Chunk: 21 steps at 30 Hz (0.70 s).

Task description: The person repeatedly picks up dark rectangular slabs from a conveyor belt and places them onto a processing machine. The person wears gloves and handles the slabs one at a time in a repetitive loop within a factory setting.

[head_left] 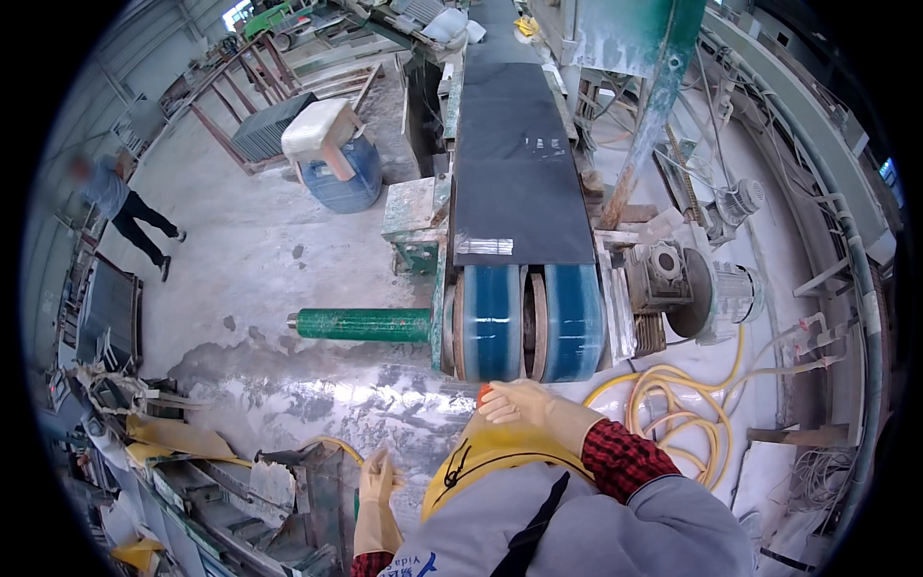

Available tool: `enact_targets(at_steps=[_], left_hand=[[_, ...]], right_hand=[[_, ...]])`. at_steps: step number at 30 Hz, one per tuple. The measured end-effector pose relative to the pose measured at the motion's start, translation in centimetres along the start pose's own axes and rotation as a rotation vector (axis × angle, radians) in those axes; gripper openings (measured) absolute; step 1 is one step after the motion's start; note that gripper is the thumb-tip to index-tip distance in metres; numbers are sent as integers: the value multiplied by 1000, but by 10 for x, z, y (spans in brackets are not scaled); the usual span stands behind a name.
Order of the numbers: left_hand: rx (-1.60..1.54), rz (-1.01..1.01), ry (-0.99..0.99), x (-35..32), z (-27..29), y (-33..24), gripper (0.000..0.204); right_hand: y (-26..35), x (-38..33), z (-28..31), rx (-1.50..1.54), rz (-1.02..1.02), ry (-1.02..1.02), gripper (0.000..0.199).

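Both my hands wear cream rubber gloves. My right hand (519, 402) is closed in front of my body, just below the end of the conveyor. A small orange-red object (483, 394) shows at its fingertips; its kind is hard to make out. Lower and to the left, my left hand (378, 478) hangs beside my yellow apron (457, 471), fingers loosely apart, with nothing visible in it. A yellow hose end passes close behind it. Ahead, a flat dark slab (519, 163) lies along the conveyor, its near edge over two blue belts (490, 322).
A green roller (363, 324) juts left from the conveyor frame. A motor (726, 293) sits on its right, above a coiled yellow hose (663, 409). A blue drum (341, 173) carries a white stool. Metal scrap (279, 490) lies lower left; another person (120, 202) stands far left.
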<state>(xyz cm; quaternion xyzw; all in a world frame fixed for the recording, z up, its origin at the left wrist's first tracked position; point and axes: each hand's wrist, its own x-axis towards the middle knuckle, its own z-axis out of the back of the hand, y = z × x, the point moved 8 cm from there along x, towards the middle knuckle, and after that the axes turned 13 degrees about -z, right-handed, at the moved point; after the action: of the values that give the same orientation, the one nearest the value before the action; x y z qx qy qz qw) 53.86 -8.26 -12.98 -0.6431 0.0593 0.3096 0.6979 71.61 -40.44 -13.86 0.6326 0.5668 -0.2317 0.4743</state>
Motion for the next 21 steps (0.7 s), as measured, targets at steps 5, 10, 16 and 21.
enact_targets(at_steps=[5, 10, 16, 21], left_hand=[[47, -52, -149, -62, 53, 3, 43], [24, -149, -373, -112, 95, 32, 52], [-26, -245, -559, -163, 128, 55, 55], [-46, -269, -712, -201, 177, 79, 56]], right_hand=[[-86, 61, 49, -407, 107, -123, 30], [-151, 71, 91, -1944, 564, -378, 19], [-166, 80, 144, -1787, 162, -550, 18], [-147, 89, 87, -1704, 183, -562, 21]])
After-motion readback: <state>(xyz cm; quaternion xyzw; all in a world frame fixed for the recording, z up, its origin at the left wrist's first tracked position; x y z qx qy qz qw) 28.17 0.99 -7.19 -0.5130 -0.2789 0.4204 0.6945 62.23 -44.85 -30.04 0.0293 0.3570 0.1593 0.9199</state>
